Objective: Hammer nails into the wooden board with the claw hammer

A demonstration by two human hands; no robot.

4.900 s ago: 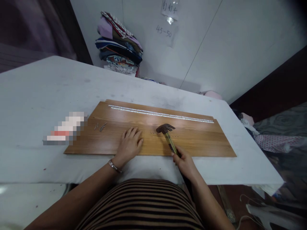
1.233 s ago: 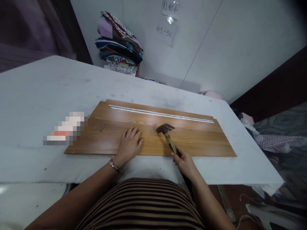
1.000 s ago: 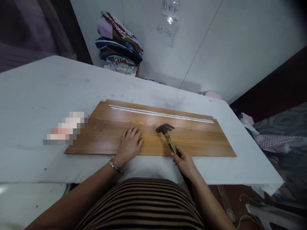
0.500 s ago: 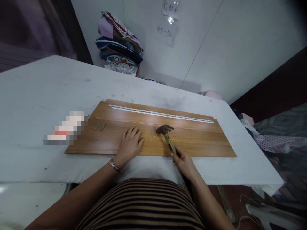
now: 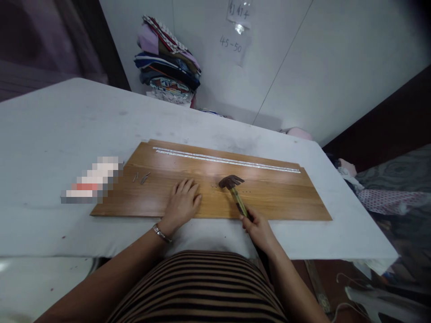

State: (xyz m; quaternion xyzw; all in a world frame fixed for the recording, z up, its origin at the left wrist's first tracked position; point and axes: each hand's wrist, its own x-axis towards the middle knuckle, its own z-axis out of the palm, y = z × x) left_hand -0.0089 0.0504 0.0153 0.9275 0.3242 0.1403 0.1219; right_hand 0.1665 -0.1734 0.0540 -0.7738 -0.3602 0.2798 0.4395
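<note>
A long brown wooden board [image 5: 283, 197] lies across the table in front of me. My left hand [image 5: 182, 202] rests flat on its near half, fingers spread, with nothing in it. Wrapped round the handle of a claw hammer [image 5: 231, 181] is my right hand [image 5: 257, 226]; the dark metal head is over the middle of the board. A row of small dark dots [image 5: 244, 191] runs beside the head; whether they are holes or nail heads I cannot make out. Several loose nails [image 5: 144, 178] lie on the board's left part.
Two thin white strips [image 5: 229, 160] run along the board's far side. A blurred-out object [image 5: 94, 179] lies left of the board on the white-covered table [image 5: 50, 134]. Folded clothes [image 5: 168, 63] are stacked against the wall behind. Patterned cloth [image 5: 387, 202] hangs at the right.
</note>
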